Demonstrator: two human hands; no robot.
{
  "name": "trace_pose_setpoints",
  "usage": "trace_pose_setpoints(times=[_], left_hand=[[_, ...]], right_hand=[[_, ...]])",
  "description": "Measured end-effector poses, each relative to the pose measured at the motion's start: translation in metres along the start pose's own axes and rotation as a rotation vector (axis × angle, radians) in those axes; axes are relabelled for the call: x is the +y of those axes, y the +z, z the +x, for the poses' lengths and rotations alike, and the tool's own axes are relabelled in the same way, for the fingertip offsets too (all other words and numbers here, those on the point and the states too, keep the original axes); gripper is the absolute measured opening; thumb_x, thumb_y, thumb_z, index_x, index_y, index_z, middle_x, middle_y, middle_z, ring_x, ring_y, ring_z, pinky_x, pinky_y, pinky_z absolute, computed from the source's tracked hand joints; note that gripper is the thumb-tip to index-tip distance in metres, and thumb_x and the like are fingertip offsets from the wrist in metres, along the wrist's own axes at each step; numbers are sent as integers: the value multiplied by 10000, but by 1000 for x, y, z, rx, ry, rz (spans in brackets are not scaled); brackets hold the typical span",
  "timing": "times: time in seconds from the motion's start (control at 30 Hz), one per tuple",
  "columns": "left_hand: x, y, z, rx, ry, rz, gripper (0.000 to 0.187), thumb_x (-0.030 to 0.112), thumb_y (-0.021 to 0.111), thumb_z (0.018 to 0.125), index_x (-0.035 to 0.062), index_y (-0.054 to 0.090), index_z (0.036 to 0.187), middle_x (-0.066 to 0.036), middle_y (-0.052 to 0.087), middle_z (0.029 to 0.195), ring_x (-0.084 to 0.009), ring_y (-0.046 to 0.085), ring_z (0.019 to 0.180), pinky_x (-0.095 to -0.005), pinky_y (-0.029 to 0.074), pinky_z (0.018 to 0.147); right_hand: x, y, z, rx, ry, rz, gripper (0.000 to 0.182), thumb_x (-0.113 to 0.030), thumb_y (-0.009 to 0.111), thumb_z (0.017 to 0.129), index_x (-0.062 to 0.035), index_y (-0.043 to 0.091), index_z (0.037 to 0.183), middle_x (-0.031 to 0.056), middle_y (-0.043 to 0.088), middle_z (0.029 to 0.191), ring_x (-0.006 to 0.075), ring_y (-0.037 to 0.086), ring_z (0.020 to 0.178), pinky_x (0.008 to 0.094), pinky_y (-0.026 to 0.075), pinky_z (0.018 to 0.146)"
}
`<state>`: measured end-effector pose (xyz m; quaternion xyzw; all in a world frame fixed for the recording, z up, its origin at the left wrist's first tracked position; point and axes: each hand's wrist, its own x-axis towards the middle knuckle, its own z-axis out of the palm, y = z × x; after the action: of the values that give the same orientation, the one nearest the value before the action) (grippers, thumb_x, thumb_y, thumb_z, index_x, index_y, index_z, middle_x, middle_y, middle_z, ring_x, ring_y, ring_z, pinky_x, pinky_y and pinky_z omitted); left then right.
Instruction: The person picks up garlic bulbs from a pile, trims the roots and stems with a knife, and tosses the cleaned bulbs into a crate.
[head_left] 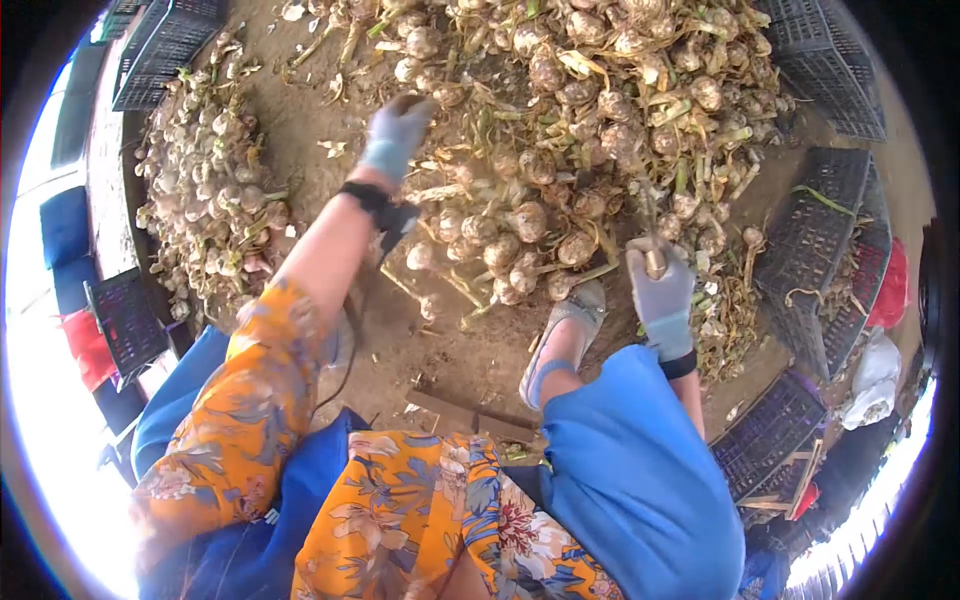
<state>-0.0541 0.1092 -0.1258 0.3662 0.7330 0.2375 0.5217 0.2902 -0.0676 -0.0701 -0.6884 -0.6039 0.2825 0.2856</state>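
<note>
My left hand [400, 128], in a grey and light-blue glove with dark fingertips, is over the ground at the left edge of a big heap of garlic [500, 230]. It is smeared by motion, and I cannot tell whether its fingers hold anything. My right hand [662, 290], gloved the same way, is closed around a hand tool [655, 262] with a rounded, tan handle end. A thin part of the tool points away from me toward the garlic. Bulbs with dry stalks lie just beyond and left of this hand.
A second garlic pile [215, 190] lies at the left. Dark plastic crates [815, 215] stand along the right, and another crate [165, 50] is at the upper left. My shoe [590, 305] is beside the heap. A white bag [873, 380] sits at the far right.
</note>
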Motion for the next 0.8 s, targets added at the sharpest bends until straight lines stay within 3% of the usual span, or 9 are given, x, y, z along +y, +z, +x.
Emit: trace_pose_setpoints(times=[0.07, 0.23, 0.4, 0.5, 0.57, 0.6, 0.63, 0.7, 0.8], left_hand=[[5, 45, 32, 304, 241, 576, 714, 483, 774, 736, 41, 555, 1253, -201, 618, 1158, -327, 612, 1087, -400, 507, 902], [6, 51, 63, 412, 214, 643, 644, 418, 786, 700, 5, 561, 1139, -236, 603, 1154, -366, 615, 1056, -425, 527, 865], [-11, 15, -19, -315, 32, -773, 228, 9, 510, 878, -25, 556, 1099, -144, 646, 976, -252, 662, 864, -364, 569, 727], [-16, 10, -66, -609, -64, -817, 296, 10, 464, 922, 27, 543, 1207, -98, 650, 1042, -233, 649, 962, -357, 568, 821], [-22, 16, -86, -328, 896, 411, 255, 32, 498, 932, 14, 594, 1168, -105, 649, 1045, -228, 636, 981, -358, 543, 853], [-24, 21, -90, -338, 895, 410, 255, 32, 498, 932, 14, 594, 1168, -105, 649, 1045, -228, 636, 981, -358, 543, 853], [-26, 31, -93, -598, 620, -69, 244, 63, 483, 939, 26, 613, 1141, -115, 658, 1028, -223, 642, 920, -354, 537, 799], [6, 40, -125, -507, 521, 425, 201, 112, 509, 933, 29, 674, 1013, -141, 682, 917, -255, 646, 825, -373, 510, 706], [22, 50, -151, -443, 879, 456, 180, 120, 531, 917, 19, 678, 944, -145, 682, 861, -295, 637, 755, -377, 499, 671]], right_hand=[[1, 6, 0, -35, 128, 51, 80, -117, 658, 830, -65, 656, 890, 84, 650, 797, 174, 622, 700, 299, 500, 676], [-1, 6, -5, -46, 91, 94, 124, -119, 662, 824, -55, 654, 930, 102, 653, 779, 180, 628, 683, 302, 498, 664], [-10, 10, -8, -88, 113, 102, 129, -138, 667, 828, -72, 649, 936, 107, 644, 741, 215, 632, 669, 305, 498, 648], [-30, 13, 1, -208, 94, -29, 147, -215, 657, 835, -120, 632, 944, 137, 659, 766, 340, 653, 755, 399, 513, 657], [-37, 20, 4, -258, 68, -99, 169, -224, 644, 834, -117, 622, 963, 143, 661, 773, 348, 656, 772, 423, 514, 672], [-40, 24, 7, -295, 32, -161, 191, -234, 630, 833, -115, 612, 982, 148, 663, 779, 356, 660, 789, 446, 514, 686], [-48, 25, 12, -292, 44, -167, 191, -234, 630, 833, -115, 612, 982, 148, 663, 779, 356, 660, 789, 446, 514, 686], [-66, 22, 23, -407, -6, -283, 215, -226, 607, 822, -113, 598, 1004, 156, 664, 790, 372, 657, 793, 466, 514, 702], [-71, 22, 27, -308, -149, -185, 201, -196, 594, 815, -109, 602, 996, 153, 667, 794, 380, 655, 794, 467, 512, 703]])
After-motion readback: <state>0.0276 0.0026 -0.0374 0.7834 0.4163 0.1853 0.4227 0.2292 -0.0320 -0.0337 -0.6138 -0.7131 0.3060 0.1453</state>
